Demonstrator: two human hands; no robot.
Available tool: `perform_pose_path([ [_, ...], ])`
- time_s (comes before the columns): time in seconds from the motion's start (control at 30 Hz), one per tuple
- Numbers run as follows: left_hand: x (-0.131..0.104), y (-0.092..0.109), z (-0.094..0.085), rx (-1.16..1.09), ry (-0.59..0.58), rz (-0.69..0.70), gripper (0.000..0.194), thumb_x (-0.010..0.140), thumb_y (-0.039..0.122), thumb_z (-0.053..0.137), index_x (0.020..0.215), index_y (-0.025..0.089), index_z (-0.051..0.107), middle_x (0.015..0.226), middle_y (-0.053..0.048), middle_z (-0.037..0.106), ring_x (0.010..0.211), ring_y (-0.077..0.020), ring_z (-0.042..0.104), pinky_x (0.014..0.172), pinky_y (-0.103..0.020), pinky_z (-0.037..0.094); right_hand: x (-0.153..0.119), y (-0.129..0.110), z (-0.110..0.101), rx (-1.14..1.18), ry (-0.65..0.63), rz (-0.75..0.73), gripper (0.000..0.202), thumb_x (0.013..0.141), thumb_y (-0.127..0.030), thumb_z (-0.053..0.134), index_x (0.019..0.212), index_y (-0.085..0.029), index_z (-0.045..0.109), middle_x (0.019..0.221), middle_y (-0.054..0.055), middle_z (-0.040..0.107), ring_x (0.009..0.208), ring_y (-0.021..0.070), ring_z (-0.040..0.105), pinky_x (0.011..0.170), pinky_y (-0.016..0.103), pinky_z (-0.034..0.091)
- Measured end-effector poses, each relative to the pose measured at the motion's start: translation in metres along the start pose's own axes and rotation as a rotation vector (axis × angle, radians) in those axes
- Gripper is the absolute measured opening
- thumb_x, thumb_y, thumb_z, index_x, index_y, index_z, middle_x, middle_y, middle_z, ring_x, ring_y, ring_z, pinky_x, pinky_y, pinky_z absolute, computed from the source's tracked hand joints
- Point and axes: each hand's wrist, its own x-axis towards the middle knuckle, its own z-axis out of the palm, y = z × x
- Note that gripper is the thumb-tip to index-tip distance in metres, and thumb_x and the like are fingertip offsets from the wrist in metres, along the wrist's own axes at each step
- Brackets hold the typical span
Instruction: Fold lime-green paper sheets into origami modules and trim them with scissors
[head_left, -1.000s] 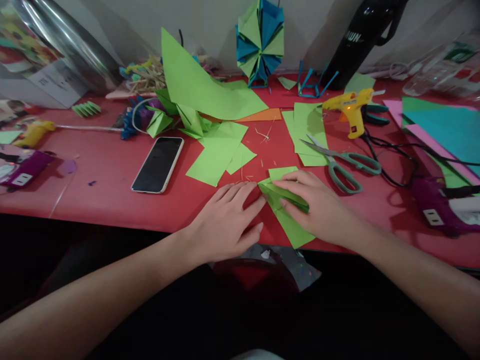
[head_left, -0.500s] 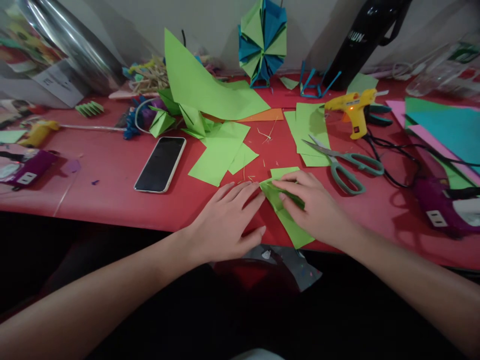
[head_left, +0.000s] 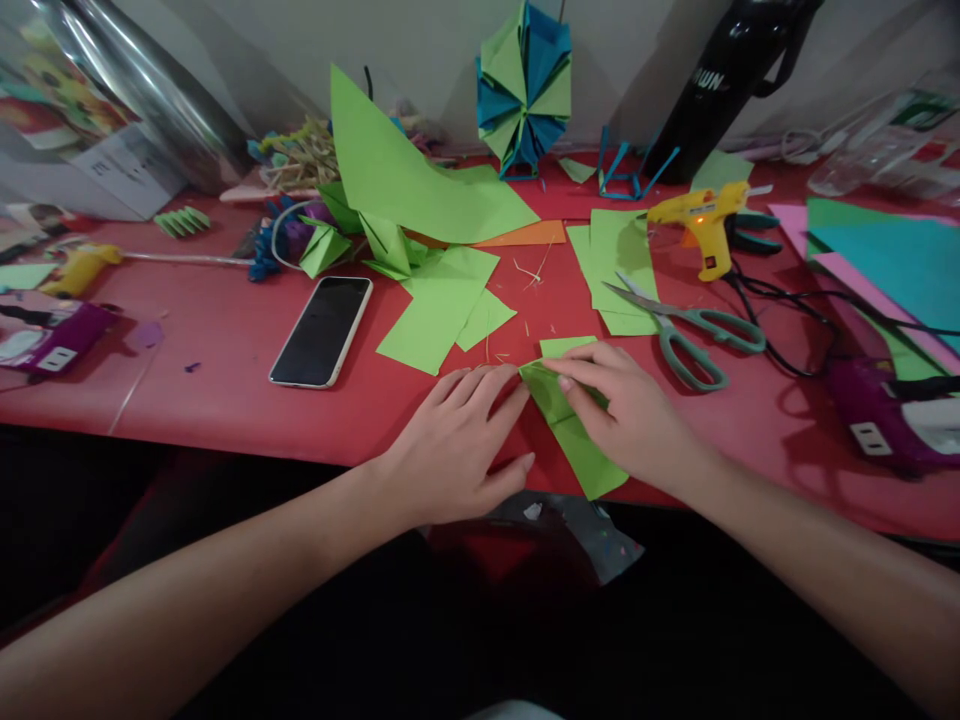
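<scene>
Folded green paper (head_left: 581, 440) is lying right in front of us on the red surface (head_left: 225, 390), between our two hands, and its bottom corner is sitting about at the near edge. Our left hand (head_left: 457, 440) is resting palm down, fingers released and loosely spread, with the index tip meeting the paper's left corner. Our right hand (head_left: 634, 410) is coming in from the other side: thumb and index finger are pinching the fold near the top, and the hand is hiding part of the sheet, so we're not able to tell how the layers are sitting underneath.

Just past the right hand, grey-green scissors (head_left: 670, 322) are lying with the blades slightly apart, tips resting over some flat green sheets (head_left: 622, 245). Beyond those, a yellow glue gun (head_left: 706, 218) is showing a little orange light. Way over on the right, a pile of coloured sheets (head_left: 900, 250) is spreading out in pink, green and blue.

On our left, a phone (head_left: 321, 332) is lying dark-screened beside more loose green pieces (head_left: 442, 310), and a big curved green sheet (head_left: 409, 175) is rising behind them. At the back, a blue-and-green paper ball (head_left: 525, 85) is standing near a black bottle (head_left: 701, 95).
</scene>
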Motion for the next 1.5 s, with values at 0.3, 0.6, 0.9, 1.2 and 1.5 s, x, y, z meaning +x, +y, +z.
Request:
perform_pose_path([
  [0.3, 0.002, -0.001, 0.0, 0.068, -0.011, 0.08, 0.061, 0.103, 0.044, 0.043, 0.147, 0.003, 0.05, 0.155, -0.021, 0.049, 0.143, -0.0371, 0.046, 0.121, -0.052, 0.035, 0.001, 0.001, 0.001, -0.011, -0.003, -0.008, 0.034, 0.101, -0.019, 0.049, 0.125, -0.02, 0.072, 0.117, 0.012, 0.067, 0.112, 0.0279, 0.062, 0.097, 0.047, 0.052],
  [0.6, 0.004, -0.002, -0.005, 0.009, -0.001, 0.1, 0.056, 0.1, 0.039, 0.048, 0.146, 0.008, 0.05, 0.149, -0.018, 0.056, 0.138, -0.033, 0.052, 0.119, -0.049, 0.039, -0.007, 0.002, -0.001, -0.062, -0.047, -0.061, 0.037, 0.101, -0.019, 0.048, 0.13, -0.026, 0.069, 0.124, 0.012, 0.065, 0.119, 0.0299, 0.059, 0.1, 0.052, 0.052],
  [0.9, 0.009, -0.001, -0.004, 0.008, -0.005, 0.09, 0.055, 0.101, 0.039, 0.048, 0.145, 0.007, 0.05, 0.144, -0.018, 0.059, 0.134, -0.0335, 0.053, 0.116, -0.049, 0.04, -0.011, 0.003, 0.002, -0.181, -0.081, -0.102, 0.037, 0.102, -0.02, 0.044, 0.131, -0.02, 0.068, 0.128, 0.015, 0.061, 0.119, 0.0314, 0.057, 0.098, 0.053, 0.05],
  [1.2, 0.01, -0.002, -0.002, 0.075, -0.026, 0.063, 0.056, 0.101, 0.042, 0.044, 0.142, 0.005, 0.054, 0.148, -0.021, 0.052, 0.133, -0.0379, 0.051, 0.111, -0.052, 0.042, -0.015, -0.009, 0.001, -0.313, -0.108, -0.098, 0.036, 0.102, -0.028, 0.048, 0.131, -0.019, 0.066, 0.133, 0.017, 0.059, 0.123, 0.0334, 0.054, 0.101, 0.057, 0.046],
  [1.5, 0.015, -0.003, -0.001, 0.077, -0.008, 0.124, 0.056, 0.101, 0.041, 0.045, 0.145, 0.006, 0.052, 0.147, -0.019, 0.056, 0.137, -0.0347, 0.048, 0.118, -0.05, 0.036, -0.025, 0.0, -0.02, -0.302, -0.298, -0.181, 0.054, 0.106, -0.042, 0.042, 0.153, -0.016, 0.047, 0.162, 0.013, 0.046, 0.149, 0.0306, 0.041, 0.119, 0.055, 0.04],
])
